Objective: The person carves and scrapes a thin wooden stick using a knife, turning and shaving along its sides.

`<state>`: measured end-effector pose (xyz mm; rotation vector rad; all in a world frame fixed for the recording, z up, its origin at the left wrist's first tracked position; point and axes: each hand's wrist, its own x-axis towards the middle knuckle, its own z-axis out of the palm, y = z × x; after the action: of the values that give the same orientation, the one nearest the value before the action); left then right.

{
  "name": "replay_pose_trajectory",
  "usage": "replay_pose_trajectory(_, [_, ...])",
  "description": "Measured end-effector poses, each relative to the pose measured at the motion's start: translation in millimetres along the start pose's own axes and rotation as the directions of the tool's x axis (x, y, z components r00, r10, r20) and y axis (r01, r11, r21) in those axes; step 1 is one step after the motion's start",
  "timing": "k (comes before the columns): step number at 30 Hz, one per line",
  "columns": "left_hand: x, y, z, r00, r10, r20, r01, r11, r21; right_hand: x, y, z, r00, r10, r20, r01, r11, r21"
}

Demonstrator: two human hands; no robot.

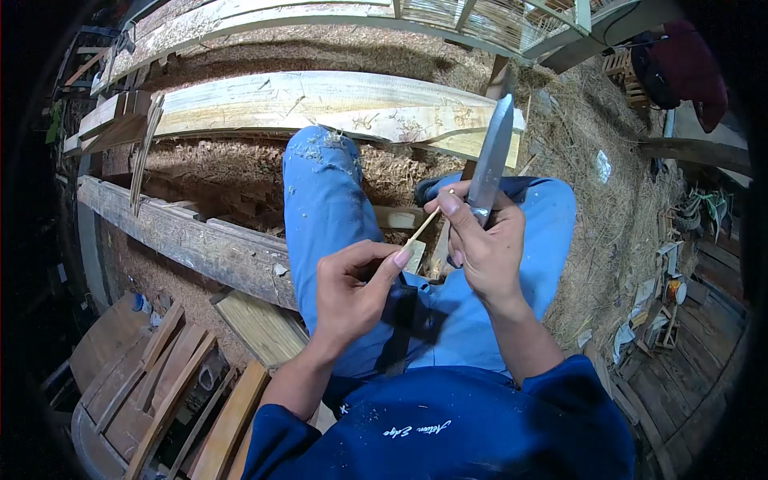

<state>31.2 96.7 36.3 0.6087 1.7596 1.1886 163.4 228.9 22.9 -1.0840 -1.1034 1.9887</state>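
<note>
A thin, pale wooden stick [424, 227] runs slantwise between my two hands above my lap. Its lower end is pinched between the thumb and fingers of my left hand [352, 290]. My right hand [490, 244] is closed around a knife, whose handle is mostly hidden by the fingers. The wide grey knife blade [494, 152] points up and away from me. Near the base of the blade, my right thumb and forefinger also touch the stick's upper end. Wood shavings cling to the knee of my blue trousers [324, 192].
Beyond my knees lies a long pale plank [264, 100] with curled shavings on it. A bundle of thin strips [146, 156] leans over a weathered beam [192, 240] at left. Boards and a wooden chair [104, 392] stand lower left. Shavings cover the ground [592, 240].
</note>
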Motion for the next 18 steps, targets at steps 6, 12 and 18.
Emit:
replay_pose_trajectory(6, [-0.1, -13.2, 6.7, 0.995, 0.064, -0.071, -0.059, 0.996, 0.072, -3.1, 10.7, 2.0, 0.961, -0.271, -0.059, 0.238, 0.914, -0.329])
replay_pose_trajectory(12, [2.3, -7.5, 2.9, 0.996, 0.075, -0.05, -0.073, 0.997, 0.031, 0.9, 6.6, 1.9, 0.993, -0.103, -0.053, 0.093, 0.981, -0.17])
replay_pose_trajectory(18, [2.0, -9.2, -1.9, 0.999, -0.041, 0.028, 0.043, 0.995, -0.089, 1.3, 9.8, -2.4, 0.999, -0.022, -0.029, 0.021, 0.999, -0.032])
